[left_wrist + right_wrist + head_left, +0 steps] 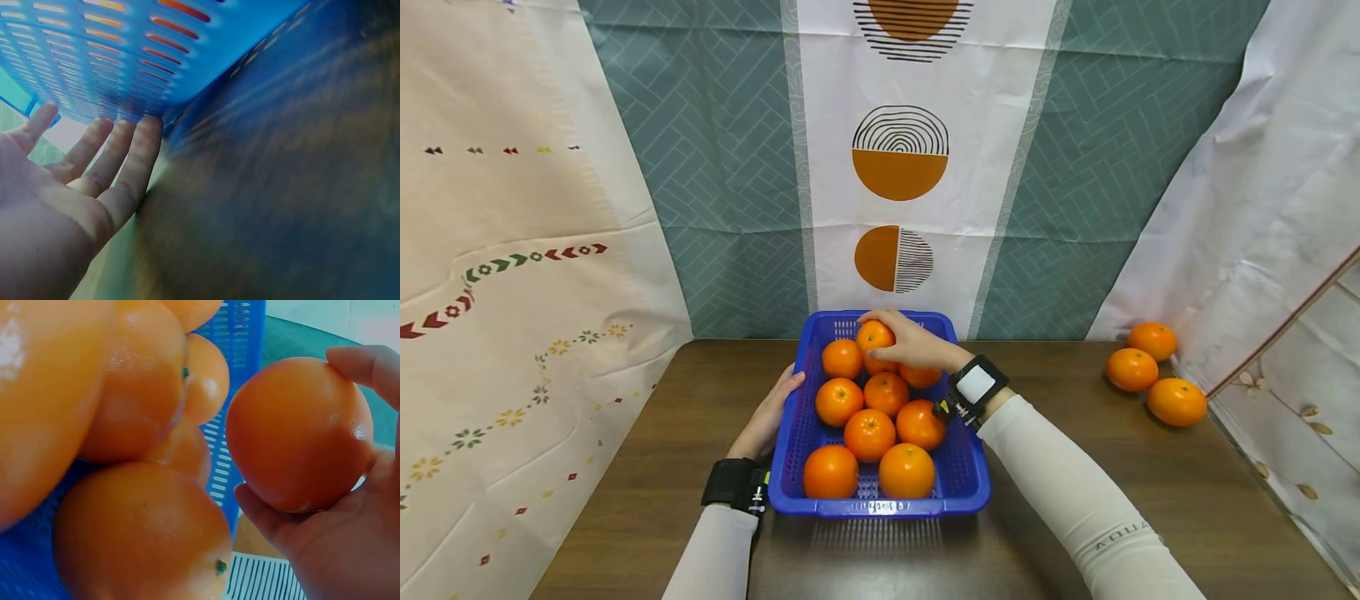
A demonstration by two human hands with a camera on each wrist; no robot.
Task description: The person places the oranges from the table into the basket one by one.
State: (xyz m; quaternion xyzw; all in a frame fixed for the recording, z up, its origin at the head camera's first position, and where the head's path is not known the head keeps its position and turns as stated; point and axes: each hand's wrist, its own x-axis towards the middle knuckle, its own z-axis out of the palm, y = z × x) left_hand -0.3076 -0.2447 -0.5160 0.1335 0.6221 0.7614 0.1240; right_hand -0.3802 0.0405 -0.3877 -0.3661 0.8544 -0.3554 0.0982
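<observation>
Dark wood surface (1150,500), patterned curtains (722,167) behind, three loose oranges (1150,375) far right. Blue basket (958,475) heaped with oranges. Right hand (917,343) grip grasping top orange (875,335); left hand (767,421) flat, released, against basket wall.

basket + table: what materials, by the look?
Basket: looks like moulded plastic, glossy blue, with slotted walls and floor. Table: dark brown with wood grain streaks and a low sheen; solid wood, veneer or laminate, can't tell which.
</observation>
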